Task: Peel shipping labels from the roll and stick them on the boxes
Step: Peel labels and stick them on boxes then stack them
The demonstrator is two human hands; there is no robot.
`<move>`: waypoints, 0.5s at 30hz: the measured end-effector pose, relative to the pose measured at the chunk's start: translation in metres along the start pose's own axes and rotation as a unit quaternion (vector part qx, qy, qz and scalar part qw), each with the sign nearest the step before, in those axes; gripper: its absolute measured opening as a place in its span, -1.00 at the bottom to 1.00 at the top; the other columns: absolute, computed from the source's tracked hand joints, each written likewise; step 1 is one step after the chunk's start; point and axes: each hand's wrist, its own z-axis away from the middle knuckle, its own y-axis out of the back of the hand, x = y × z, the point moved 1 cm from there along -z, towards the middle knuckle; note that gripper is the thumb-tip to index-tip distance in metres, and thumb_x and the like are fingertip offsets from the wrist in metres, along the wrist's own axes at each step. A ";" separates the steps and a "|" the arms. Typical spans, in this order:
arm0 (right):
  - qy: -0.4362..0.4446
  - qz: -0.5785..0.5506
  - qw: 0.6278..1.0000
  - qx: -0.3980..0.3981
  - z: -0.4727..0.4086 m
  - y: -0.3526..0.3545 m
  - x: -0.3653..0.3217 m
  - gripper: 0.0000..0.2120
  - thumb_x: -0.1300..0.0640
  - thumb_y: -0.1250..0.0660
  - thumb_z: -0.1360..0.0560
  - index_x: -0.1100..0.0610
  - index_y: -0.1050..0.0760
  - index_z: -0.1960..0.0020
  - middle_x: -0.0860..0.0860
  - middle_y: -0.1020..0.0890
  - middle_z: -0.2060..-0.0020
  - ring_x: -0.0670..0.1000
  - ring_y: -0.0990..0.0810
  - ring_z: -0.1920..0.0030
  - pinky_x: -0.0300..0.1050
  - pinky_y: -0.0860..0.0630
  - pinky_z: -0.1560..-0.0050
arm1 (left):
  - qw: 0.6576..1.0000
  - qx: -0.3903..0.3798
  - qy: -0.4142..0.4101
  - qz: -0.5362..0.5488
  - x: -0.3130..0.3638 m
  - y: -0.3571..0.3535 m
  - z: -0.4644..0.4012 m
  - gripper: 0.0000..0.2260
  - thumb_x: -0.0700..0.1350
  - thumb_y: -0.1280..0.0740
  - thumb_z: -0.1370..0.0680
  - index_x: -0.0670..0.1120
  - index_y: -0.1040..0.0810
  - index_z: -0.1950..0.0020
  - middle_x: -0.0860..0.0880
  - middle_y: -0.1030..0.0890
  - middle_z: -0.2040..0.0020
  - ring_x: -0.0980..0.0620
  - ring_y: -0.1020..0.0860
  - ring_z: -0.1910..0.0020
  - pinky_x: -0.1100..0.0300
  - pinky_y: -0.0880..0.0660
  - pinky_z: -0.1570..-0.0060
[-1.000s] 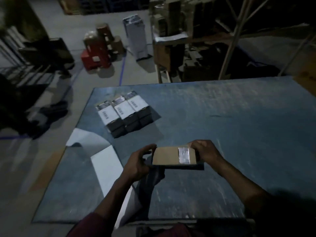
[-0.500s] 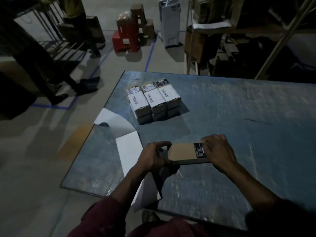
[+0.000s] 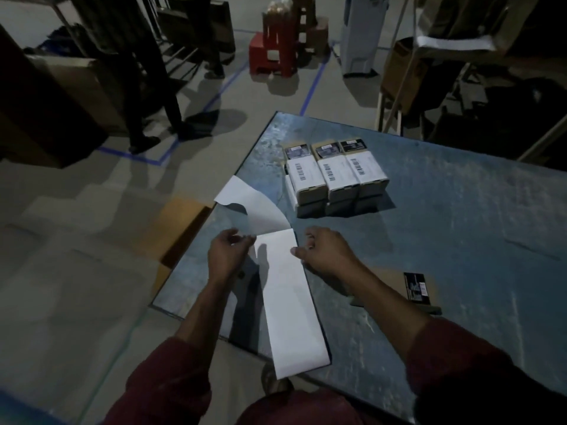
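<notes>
A long white label strip [image 3: 288, 302] lies on the blue table [image 3: 460, 225] and hangs over its near edge. Its far end curls away as a loose white sheet [image 3: 245, 197]. My left hand [image 3: 227, 256] pinches the strip's upper left corner. My right hand [image 3: 325, 256] has its thumb on the strip's right edge with the fingers curled behind. A flat brown box [image 3: 392, 283] with a black sticker [image 3: 415, 286] lies on the table, partly under my right forearm. Three labelled boxes [image 3: 334, 173] stand side by side on more boxes further back.
The table's left edge runs close to my left hand, with an open cardboard carton [image 3: 184, 237] on the floor below it. A person's legs [image 3: 153, 111] stand on the floor at left. Red stools [image 3: 276, 53] and shelving [image 3: 445, 56] stand behind the table.
Both hands have let go of the brown box, which now lies on the table at the right. They have moved left onto the label strip.
</notes>
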 end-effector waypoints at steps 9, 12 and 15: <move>-0.117 0.023 0.992 0.033 -0.026 -0.034 -0.034 -0.26 -0.14 -0.62 -0.30 0.13 -0.48 -0.36 0.14 -0.61 -0.26 0.21 -0.60 -0.26 0.04 -0.59 -0.13 | 0.993 -0.092 -0.002 -0.074 0.023 -0.015 -0.036 -0.69 0.13 -0.43 -0.61 -0.12 -0.70 -0.01 -0.05 -0.70 0.07 -0.07 -0.65 0.10 0.06 -0.59 0.02; -0.137 -0.022 0.989 0.047 -0.025 -0.039 -0.029 -0.57 -0.18 -0.61 -0.21 0.04 -0.59 0.08 0.04 -0.70 0.10 0.14 -0.70 0.02 0.00 -0.61 0.06 | 0.995 -0.097 0.005 0.003 0.023 -0.016 -0.037 -0.69 0.06 -0.40 -0.63 -0.18 -0.70 -0.13 -0.13 -0.73 -0.05 -0.10 -0.70 0.02 -0.07 -0.67 -0.06; -0.107 -0.125 0.985 0.045 -0.024 -0.032 -0.031 -0.63 -0.13 -0.63 -0.24 0.04 -0.58 0.13 -0.04 -0.70 0.18 0.05 -0.70 0.12 0.03 -0.67 0.04 | 0.987 -0.094 0.012 0.126 0.039 -0.009 -0.031 -0.74 -0.02 -0.38 -0.67 -0.22 -0.66 -0.15 -0.12 -0.69 0.04 -0.03 -0.66 0.14 0.10 -0.63 0.22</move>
